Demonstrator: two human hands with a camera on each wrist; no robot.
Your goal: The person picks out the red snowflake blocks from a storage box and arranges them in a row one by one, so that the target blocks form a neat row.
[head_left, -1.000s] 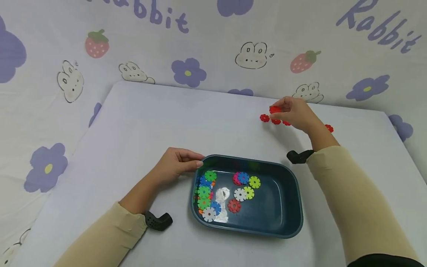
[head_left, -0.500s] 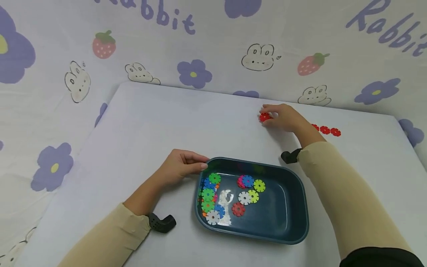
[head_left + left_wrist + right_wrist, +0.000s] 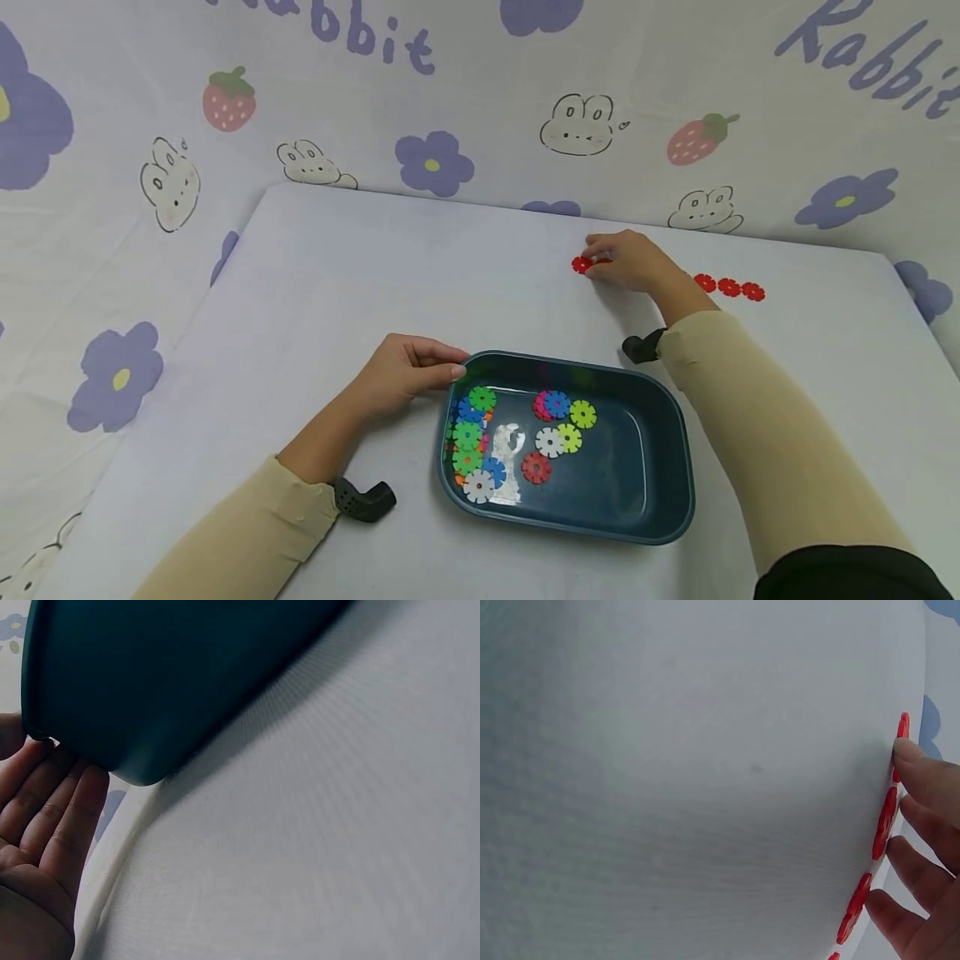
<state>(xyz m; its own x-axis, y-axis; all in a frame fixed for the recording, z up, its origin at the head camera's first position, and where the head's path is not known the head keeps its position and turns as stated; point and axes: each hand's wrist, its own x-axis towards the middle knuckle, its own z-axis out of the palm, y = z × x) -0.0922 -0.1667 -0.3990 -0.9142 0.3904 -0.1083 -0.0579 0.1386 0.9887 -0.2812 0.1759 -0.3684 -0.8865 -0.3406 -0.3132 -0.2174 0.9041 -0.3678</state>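
Observation:
My left hand (image 3: 408, 372) holds the dark teal plastic tray (image 3: 667, 467) by its far left corner, the thumb at the rim and the other fingers against the outer wall in the left wrist view. At the back of the white table, my right hand (image 3: 630, 260) pinches a red plastic snowflake disc (image 3: 897, 774) between thumb and fingers; the hand covers most of it. Another red disc (image 3: 581, 265) lies just left of the fingertips. More red discs (image 3: 729, 287) lie in a row to the right, partly hidden behind the hand and wrist.
Inside the tray lie several loose discs in green, blue, yellow, pink and white, plus a red disc (image 3: 536, 468). Many are bunched along its left wall. The white tabletop (image 3: 337, 275) ends at a printed cloth backdrop (image 3: 480, 100).
My right hand has come down and left from above the red discs to the row's left end, uncovering discs on the right. My left hand keeps hold of the tray.

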